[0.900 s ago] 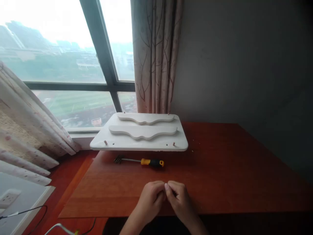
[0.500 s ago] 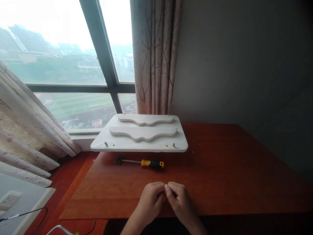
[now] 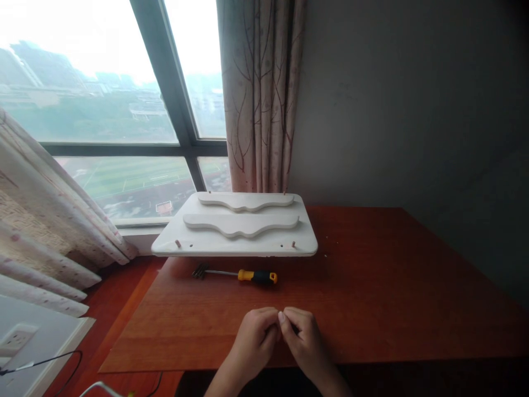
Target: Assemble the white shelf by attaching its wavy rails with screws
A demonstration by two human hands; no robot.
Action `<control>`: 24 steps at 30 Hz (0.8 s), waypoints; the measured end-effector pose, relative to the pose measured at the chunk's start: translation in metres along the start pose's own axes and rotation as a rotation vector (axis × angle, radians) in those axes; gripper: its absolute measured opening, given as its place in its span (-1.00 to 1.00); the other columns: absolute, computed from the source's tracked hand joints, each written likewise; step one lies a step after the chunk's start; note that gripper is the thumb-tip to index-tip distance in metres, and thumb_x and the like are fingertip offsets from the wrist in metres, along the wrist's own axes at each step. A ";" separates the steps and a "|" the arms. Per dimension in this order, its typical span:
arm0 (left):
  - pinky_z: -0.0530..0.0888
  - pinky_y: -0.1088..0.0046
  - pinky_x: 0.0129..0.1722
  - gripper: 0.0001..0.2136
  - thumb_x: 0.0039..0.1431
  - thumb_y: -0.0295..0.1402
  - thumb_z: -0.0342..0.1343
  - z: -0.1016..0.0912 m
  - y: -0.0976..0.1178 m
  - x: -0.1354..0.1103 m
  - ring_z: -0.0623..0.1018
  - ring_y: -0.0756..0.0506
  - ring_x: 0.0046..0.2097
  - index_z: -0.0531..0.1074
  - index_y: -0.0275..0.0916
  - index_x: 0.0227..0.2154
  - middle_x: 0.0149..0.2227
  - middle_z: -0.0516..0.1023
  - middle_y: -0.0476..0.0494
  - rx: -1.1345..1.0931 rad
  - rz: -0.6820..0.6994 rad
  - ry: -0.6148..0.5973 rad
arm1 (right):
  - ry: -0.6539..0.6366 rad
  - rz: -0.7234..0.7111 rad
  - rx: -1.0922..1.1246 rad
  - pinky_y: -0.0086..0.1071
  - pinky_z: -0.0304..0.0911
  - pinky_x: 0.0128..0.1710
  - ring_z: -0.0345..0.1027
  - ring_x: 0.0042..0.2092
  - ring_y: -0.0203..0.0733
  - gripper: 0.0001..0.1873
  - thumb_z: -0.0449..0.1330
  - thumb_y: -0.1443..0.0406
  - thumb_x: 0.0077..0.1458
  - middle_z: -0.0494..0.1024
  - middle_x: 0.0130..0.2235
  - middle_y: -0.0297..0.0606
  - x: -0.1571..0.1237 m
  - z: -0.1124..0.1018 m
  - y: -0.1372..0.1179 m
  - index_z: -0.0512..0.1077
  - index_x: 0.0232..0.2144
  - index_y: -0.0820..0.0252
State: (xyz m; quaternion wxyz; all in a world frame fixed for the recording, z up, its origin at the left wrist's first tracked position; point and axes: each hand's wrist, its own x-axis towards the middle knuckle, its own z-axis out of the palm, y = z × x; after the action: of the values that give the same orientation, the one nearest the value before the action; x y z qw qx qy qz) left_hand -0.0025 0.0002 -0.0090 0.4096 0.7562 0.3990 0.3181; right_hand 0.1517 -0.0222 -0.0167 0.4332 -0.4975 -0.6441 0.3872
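Note:
My left hand (image 3: pixel 259 331) and my right hand (image 3: pixel 302 333) rest together at the table's near edge, fingers curled in and knuckles touching. Nothing shows in either one, though the fingertips are mostly tucked from sight. Just beyond them lies a screwdriver (image 3: pixel 257 276) with a yellow and black handle pointing right. Its shaft reaches left to a small pile of dark screws (image 3: pixel 200 271). Behind it is a white rounded board (image 3: pixel 243 246) with wooden dowels (image 3: pixel 178 243) standing near its corners. Two wavy white panels, a front one (image 3: pixel 242 225) and a rear one (image 3: pixel 246 202), lie on the board.
The reddish wooden table (image 3: pixel 392 286) stretches right towards a grey wall (image 3: pixel 392 110). A window with dark frames (image 3: pixel 188 129) and patterned curtains (image 3: pixel 264 99) stands behind and left. At lower left are a wall socket (image 3: pixel 17 339) and a black cable (image 3: pixel 78 358).
The camera view has shifted very slightly. Both hands, the screwdriver and the board stay where they were.

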 end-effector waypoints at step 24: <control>0.18 0.47 -0.40 -0.78 0.17 -0.52 -0.08 -0.003 0.008 0.002 0.30 0.00 -0.47 0.14 -0.22 -0.57 -0.56 0.30 -0.01 -0.003 -0.011 -0.006 | -0.001 -0.005 -0.005 -0.39 0.01 -0.41 0.17 -0.46 -0.32 -0.52 -0.03 0.13 0.40 0.28 -0.53 -0.38 0.000 -0.001 -0.002 0.16 -0.58 0.15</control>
State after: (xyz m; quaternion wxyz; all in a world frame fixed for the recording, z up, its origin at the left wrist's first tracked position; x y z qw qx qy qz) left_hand -0.0012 0.0003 -0.0004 0.4136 0.7543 0.4014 0.3143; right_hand 0.1517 -0.0226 -0.0145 0.4327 -0.4968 -0.6464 0.3848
